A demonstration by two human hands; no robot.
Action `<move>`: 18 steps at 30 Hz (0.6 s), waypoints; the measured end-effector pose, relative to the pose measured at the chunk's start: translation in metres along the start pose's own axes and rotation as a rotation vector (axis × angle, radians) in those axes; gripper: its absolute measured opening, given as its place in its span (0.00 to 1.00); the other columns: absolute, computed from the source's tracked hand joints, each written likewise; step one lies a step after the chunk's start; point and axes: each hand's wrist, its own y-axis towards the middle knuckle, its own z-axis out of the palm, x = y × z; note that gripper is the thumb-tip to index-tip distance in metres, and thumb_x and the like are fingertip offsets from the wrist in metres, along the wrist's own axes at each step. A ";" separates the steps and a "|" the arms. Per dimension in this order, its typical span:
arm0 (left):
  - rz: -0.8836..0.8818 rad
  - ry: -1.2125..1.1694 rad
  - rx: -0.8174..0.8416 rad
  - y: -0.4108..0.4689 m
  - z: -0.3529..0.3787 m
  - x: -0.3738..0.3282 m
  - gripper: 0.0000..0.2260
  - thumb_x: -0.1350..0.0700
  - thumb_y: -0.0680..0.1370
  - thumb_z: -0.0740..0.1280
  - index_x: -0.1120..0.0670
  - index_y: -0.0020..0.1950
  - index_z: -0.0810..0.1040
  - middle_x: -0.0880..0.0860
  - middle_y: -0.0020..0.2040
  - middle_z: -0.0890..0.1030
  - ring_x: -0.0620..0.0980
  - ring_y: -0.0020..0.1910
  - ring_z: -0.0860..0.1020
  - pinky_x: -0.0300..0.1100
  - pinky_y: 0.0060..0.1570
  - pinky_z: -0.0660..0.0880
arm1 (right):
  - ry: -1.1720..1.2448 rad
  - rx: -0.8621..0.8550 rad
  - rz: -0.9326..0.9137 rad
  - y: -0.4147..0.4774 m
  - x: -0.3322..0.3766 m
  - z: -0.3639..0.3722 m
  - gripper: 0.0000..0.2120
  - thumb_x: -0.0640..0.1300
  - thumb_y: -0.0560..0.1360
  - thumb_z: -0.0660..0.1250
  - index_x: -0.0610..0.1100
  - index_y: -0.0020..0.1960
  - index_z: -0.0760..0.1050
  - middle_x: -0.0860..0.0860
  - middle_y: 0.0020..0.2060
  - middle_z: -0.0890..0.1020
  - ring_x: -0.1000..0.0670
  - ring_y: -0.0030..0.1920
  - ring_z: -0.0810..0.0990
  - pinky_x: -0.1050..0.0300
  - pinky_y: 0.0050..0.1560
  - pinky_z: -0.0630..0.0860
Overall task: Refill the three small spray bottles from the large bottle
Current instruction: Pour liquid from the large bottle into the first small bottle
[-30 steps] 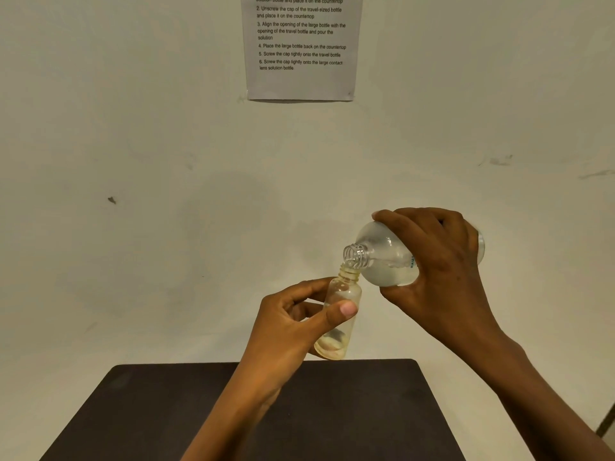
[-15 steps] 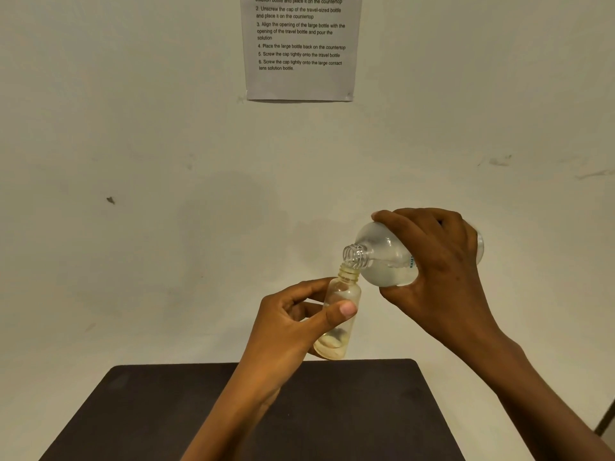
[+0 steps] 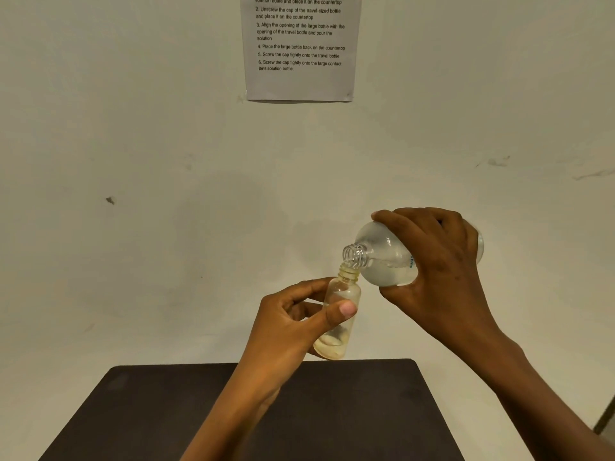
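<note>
My left hand (image 3: 293, 324) grips a small clear bottle (image 3: 342, 294) with a yellowish tint, uncapped and nearly upright, thumb across its front. A little liquid lies at its bottom. My right hand (image 3: 439, 271) holds the large clear bottle (image 3: 382, 257) tipped on its side, its open threaded neck resting right above the small bottle's mouth. Clear liquid pools in the lower half of the large bottle. Both bottles are held in the air above the far edge of the dark table (image 3: 166, 410). No other small bottles or caps are in view.
A printed instruction sheet (image 3: 299, 48) is taped to the pale wall behind. The dark brown table fills the lower part of the view under my forearms. A dark strip (image 3: 605, 424) shows at the right edge.
</note>
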 end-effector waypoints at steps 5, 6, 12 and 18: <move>-0.001 0.002 0.000 0.000 0.000 0.000 0.18 0.43 0.57 0.69 0.41 0.46 0.79 0.46 0.40 0.82 0.45 0.39 0.82 0.39 0.33 0.80 | -0.003 -0.007 -0.006 0.000 0.001 0.000 0.31 0.49 0.60 0.70 0.50 0.61 0.65 0.45 0.53 0.79 0.47 0.56 0.66 0.48 0.52 0.63; -0.001 0.000 0.000 0.000 0.001 0.000 0.18 0.43 0.57 0.69 0.42 0.46 0.80 0.46 0.39 0.82 0.46 0.39 0.82 0.39 0.33 0.79 | -0.004 -0.007 -0.006 0.000 0.001 0.000 0.31 0.49 0.60 0.70 0.50 0.61 0.65 0.44 0.53 0.79 0.47 0.56 0.66 0.48 0.52 0.63; 0.001 0.003 0.005 -0.001 0.001 -0.001 0.19 0.43 0.58 0.69 0.43 0.48 0.80 0.47 0.42 0.82 0.47 0.41 0.82 0.40 0.35 0.80 | -0.002 -0.012 -0.004 0.000 0.001 -0.001 0.31 0.50 0.60 0.70 0.51 0.61 0.65 0.44 0.53 0.79 0.47 0.56 0.66 0.44 0.51 0.68; -0.004 -0.002 0.001 -0.002 0.000 -0.001 0.17 0.44 0.58 0.69 0.42 0.46 0.79 0.46 0.41 0.82 0.46 0.42 0.82 0.40 0.35 0.80 | -0.005 -0.006 -0.003 0.000 0.003 -0.001 0.31 0.49 0.60 0.70 0.51 0.61 0.65 0.45 0.53 0.79 0.47 0.55 0.66 0.42 0.51 0.69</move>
